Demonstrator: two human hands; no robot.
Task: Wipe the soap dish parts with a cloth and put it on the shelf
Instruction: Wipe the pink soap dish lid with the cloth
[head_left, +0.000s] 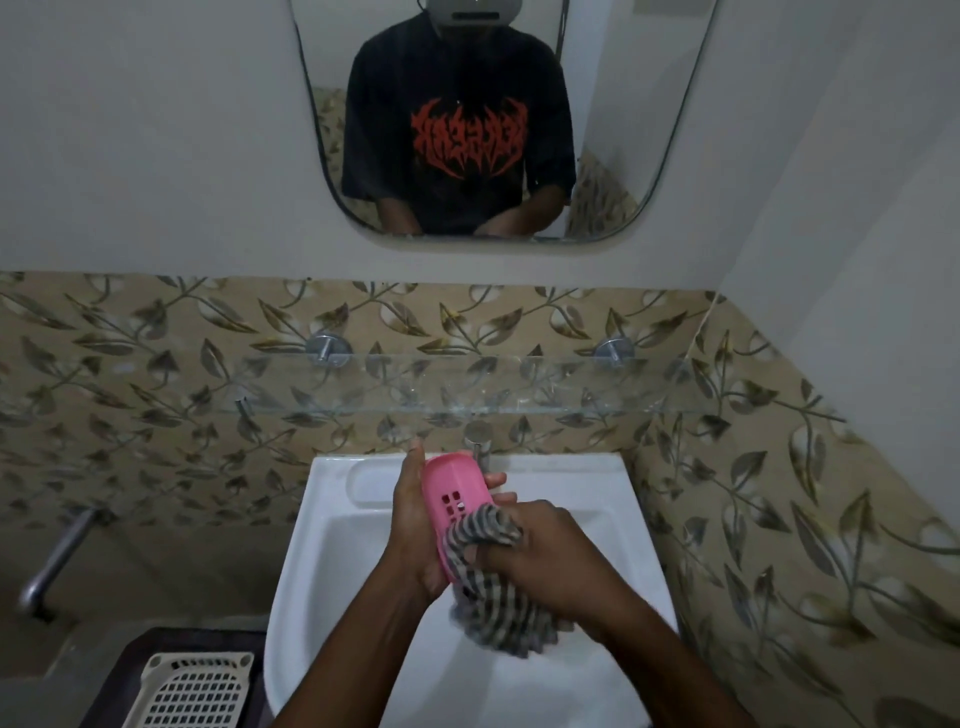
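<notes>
At the lower left corner a cream plastic basket (197, 691) with a grid of small square holes sits on a dark surface, its near part cut off by the frame's bottom edge. Two bare forearms reach up from that edge over the white, glossy sink (322, 545).

The right hand (550, 551) is clenched round a bunched checked cloth (493, 597), grey and pale, whose loose end hangs blurred toward the basin. It presses the cloth against the lower end of the pink soap dish part (449, 499) and hides that end. The left hand (415, 525) grips this part from behind, thumb along its left edge and fingertips curling round its right edge. The part is smooth plastic, oval, with a cluster of small square holes, and is held tilted on end above the basin near the sink's back rim.

Just behind it a dull metal tap (478, 439) stands at the middle of the back rim, partly hidden by the pink plastic. At the left a metal pipe (57, 561) slants down the wall.

Above the tap a clear glass shelf (415, 384) spans the leaf-patterned tiles on two round metal brackets (324, 348). Higher up, a mirror (467, 104) with rounded corners reflects a black T-shirt bearing jagged red lettering, reversed and illegible.
</notes>
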